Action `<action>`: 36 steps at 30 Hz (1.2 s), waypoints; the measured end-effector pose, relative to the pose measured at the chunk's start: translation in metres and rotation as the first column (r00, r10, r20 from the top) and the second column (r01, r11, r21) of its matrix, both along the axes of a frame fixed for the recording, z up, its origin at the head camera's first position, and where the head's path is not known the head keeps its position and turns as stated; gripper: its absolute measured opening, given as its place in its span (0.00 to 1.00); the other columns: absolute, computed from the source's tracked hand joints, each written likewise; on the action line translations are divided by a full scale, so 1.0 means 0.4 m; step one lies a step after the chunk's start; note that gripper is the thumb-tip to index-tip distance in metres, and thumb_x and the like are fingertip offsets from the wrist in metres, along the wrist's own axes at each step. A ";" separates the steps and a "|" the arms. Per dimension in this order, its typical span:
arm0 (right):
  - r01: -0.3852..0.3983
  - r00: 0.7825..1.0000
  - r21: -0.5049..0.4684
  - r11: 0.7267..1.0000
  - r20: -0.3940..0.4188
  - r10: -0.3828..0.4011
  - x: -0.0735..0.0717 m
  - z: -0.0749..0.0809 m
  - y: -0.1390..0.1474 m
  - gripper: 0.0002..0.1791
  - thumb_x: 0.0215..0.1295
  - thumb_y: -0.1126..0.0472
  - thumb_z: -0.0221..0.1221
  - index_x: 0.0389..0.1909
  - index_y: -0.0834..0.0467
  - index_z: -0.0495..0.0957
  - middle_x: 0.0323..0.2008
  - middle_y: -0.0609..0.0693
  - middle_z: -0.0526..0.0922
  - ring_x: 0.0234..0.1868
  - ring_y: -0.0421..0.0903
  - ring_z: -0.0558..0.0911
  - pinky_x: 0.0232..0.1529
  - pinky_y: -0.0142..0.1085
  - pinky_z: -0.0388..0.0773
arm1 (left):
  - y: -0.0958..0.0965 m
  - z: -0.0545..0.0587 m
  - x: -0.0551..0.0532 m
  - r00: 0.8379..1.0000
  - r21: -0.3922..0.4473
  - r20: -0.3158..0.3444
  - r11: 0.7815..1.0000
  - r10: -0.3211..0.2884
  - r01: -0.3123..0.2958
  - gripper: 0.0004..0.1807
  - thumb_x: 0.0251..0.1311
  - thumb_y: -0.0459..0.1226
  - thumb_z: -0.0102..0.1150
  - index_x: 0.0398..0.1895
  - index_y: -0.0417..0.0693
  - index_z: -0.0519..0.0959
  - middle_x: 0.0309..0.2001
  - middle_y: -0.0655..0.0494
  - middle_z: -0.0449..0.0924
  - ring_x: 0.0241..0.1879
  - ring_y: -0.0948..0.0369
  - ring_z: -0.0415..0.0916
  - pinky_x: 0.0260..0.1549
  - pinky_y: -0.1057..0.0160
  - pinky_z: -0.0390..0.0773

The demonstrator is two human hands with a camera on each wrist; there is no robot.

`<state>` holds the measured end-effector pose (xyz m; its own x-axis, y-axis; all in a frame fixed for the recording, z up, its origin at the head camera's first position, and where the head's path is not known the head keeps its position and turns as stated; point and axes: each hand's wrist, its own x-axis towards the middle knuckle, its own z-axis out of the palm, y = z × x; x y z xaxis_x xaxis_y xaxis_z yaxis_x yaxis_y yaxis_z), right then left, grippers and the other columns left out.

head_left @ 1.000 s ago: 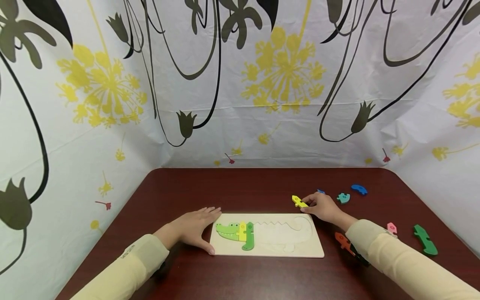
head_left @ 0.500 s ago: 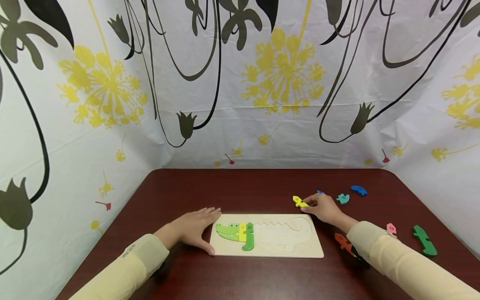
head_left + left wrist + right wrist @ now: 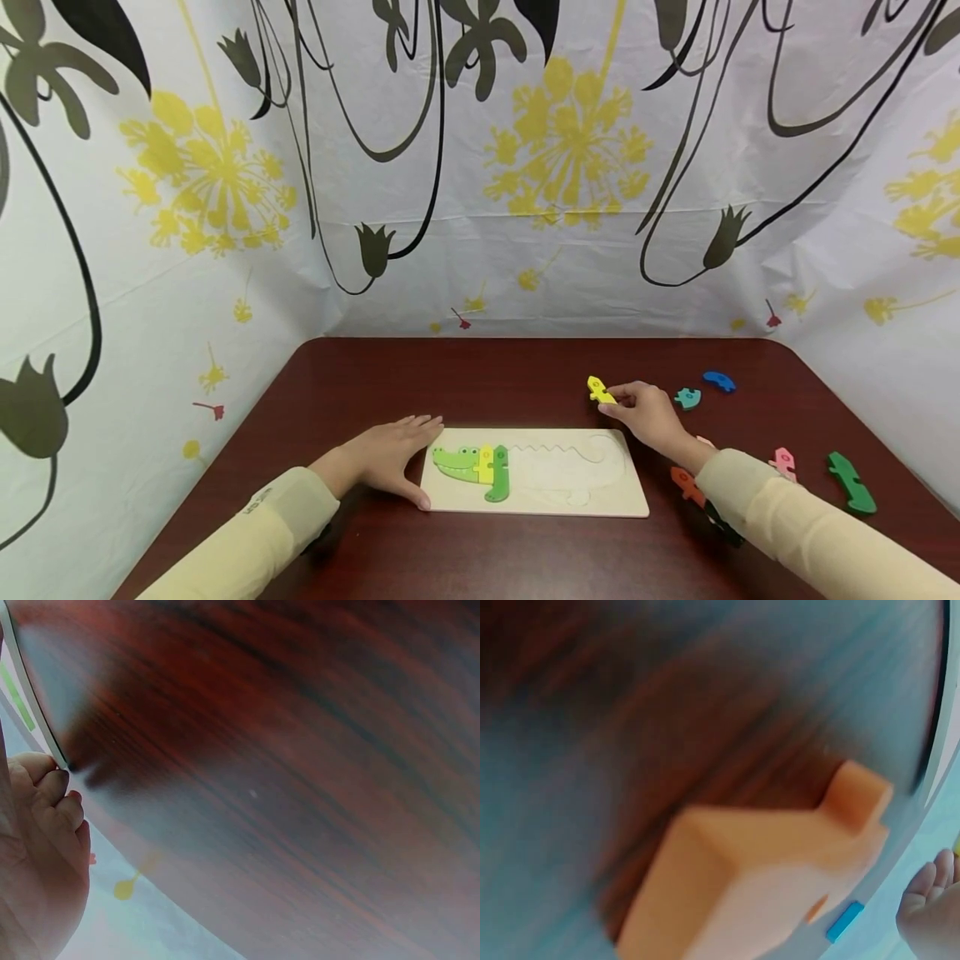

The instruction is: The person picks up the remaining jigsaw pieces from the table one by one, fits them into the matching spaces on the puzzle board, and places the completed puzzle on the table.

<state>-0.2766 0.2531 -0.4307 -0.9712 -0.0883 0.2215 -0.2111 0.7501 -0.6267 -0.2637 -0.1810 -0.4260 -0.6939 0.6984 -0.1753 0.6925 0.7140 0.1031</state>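
Note:
My right hand (image 3: pixel 651 418) pinches a yellow puzzle piece (image 3: pixel 600 389) between thumb and fingers, just beyond the far right corner of the pale wooden puzzle board (image 3: pixel 555 492). At the board's left edge rests my left hand (image 3: pixel 390 460), fingers at the far corner and thumb at the near corner. A green crocodile head piece (image 3: pixel 453 463), a yellow piece (image 3: pixel 486 463) and a green leg piece (image 3: pixel 498 477) lie joined on the board's left part. Crocodile outlines mark the rest of it. In the left wrist view, fingers (image 3: pixel 56 799) touch the board's edge.
Right of the board lie a teal piece (image 3: pixel 687 398), a blue piece (image 3: pixel 719 382), a pink piece (image 3: pixel 783 462), a green piece (image 3: pixel 851 483) and an orange-red piece (image 3: pixel 687 485). My right sleeve (image 3: pixel 787 508) covers part of a dark piece. A patterned curtain (image 3: pixel 480 275) stands behind the table.
My right hand has moved slightly up and away from the board with the yellow piece. A blue piece behind its fingers is now hidden. The left hand and board stay in place.

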 end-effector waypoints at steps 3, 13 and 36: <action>0.026 0.999 -0.026 0.999 -0.018 -0.027 0.009 0.001 -0.008 0.23 0.64 0.55 0.65 0.52 0.68 0.79 0.37 0.57 0.78 0.26 0.46 0.72 0.21 0.36 0.71 | 0.001 0.002 0.000 1.000 0.001 0.002 1.000 -0.006 0.006 0.67 0.39 0.80 0.50 0.77 0.49 0.51 0.76 0.55 0.47 0.74 0.55 0.44 0.69 0.52 0.53; 0.075 0.997 -0.085 0.994 -0.020 -0.077 0.044 0.007 -0.045 0.25 0.63 0.52 0.65 0.53 0.67 0.80 0.30 0.52 0.80 0.23 0.45 0.71 0.18 0.35 0.67 | 0.001 0.002 -0.002 1.000 0.001 -0.007 1.000 -0.021 0.021 0.66 0.41 0.78 0.52 0.77 0.48 0.51 0.76 0.54 0.48 0.74 0.54 0.45 0.69 0.53 0.52; 0.117 0.992 -0.215 0.970 -0.023 -0.125 0.150 0.021 -0.142 0.21 0.56 0.54 0.71 0.45 0.65 0.84 0.30 0.51 0.82 0.28 0.45 0.74 0.22 0.30 0.70 | -0.012 -0.012 -0.006 0.995 -0.029 -0.077 0.998 -0.066 0.064 0.65 0.44 0.80 0.44 0.78 0.46 0.48 0.77 0.52 0.44 0.75 0.55 0.41 0.70 0.54 0.50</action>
<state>-0.2166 0.1964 -0.4222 -0.9627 0.0820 0.2580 -0.1529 0.6220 -0.7680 -0.2659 -0.1856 -0.4309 -0.6595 0.7383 -0.1412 0.7427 0.6690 0.0290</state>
